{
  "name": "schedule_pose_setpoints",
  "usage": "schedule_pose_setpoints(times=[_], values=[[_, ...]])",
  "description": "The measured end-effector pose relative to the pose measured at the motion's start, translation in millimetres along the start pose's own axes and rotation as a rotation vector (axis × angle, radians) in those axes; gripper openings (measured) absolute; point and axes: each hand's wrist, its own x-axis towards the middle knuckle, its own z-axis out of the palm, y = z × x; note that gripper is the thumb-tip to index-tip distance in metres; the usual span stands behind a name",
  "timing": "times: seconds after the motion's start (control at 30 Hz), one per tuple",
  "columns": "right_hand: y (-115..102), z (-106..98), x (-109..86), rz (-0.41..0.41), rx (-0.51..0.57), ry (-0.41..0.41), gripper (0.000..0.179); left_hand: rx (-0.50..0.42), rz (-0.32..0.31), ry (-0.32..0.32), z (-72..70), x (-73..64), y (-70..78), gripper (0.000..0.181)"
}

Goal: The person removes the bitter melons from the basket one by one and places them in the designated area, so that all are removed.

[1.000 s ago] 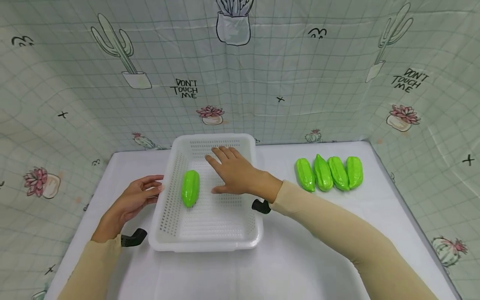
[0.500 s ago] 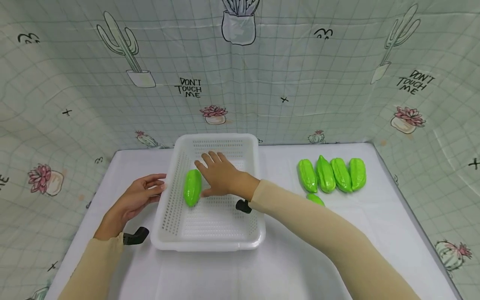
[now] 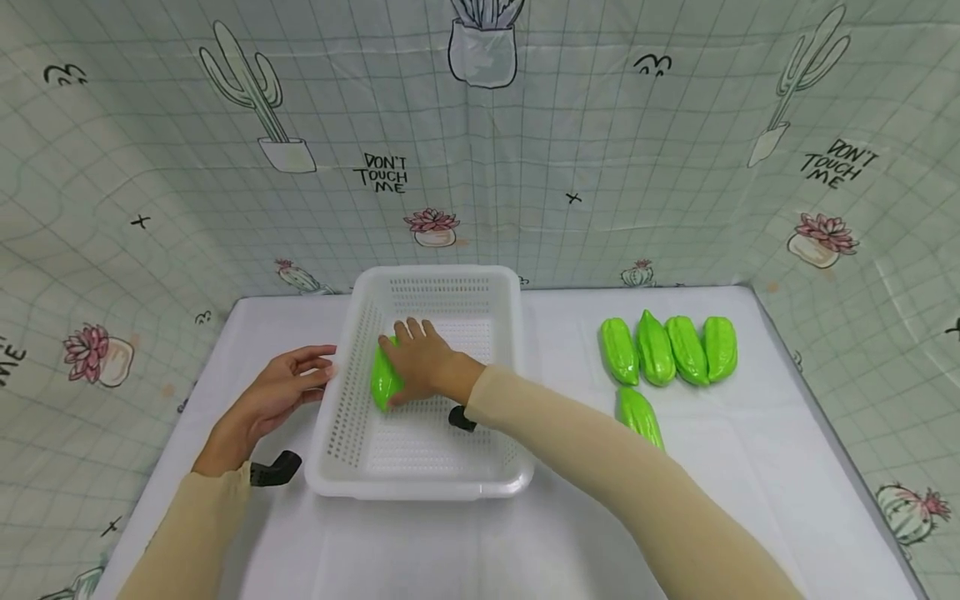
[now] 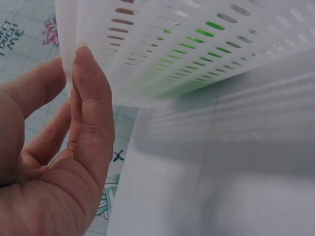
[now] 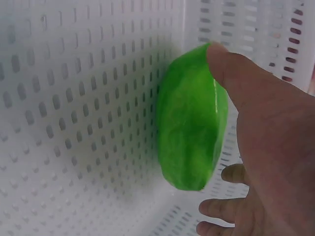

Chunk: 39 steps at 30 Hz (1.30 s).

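Note:
A ribbed green star fruit lies lengthwise inside a white perforated plastic basket, near its left wall. My right hand is over the fruit with fingers spread. In the right wrist view the thumb touches one end of the star fruit, while the other fingers stay apart from it. My left hand is outside the basket at its left rim. Its thumb and fingertips touch the rim, loosely bent, as the left wrist view shows beside the basket wall.
To the right on the white table, several more green star fruits lie in a row. Another star fruit lies in front of them, partly behind the right sleeve. A patterned cloth hangs behind the table.
My right hand has moved left and down within the basket, from beside the star fruit to over and touching it. The left hand has stayed at the rim. The sleeve has uncovered another fruit.

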Motion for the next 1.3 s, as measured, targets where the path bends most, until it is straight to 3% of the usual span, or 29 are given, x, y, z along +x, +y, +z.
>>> schedule_pose_setpoints(times=[0.53,1.07,1.3], values=[[-2.6,10.3,13.0,0.036,0.079,-0.037,0.117,-0.015,-0.003,0.003,0.2,1.2,0.4,0.061],[-8.1,11.0,10.5,0.017,0.084,-0.037,0.12,-0.007,0.001,0.004,0.7,-0.5,-0.1,0.062],[-9.6,9.1,8.4,-0.005,0.029,-0.029,0.118,-0.015,-0.003,0.003,0.8,-0.7,-0.3,0.061]])
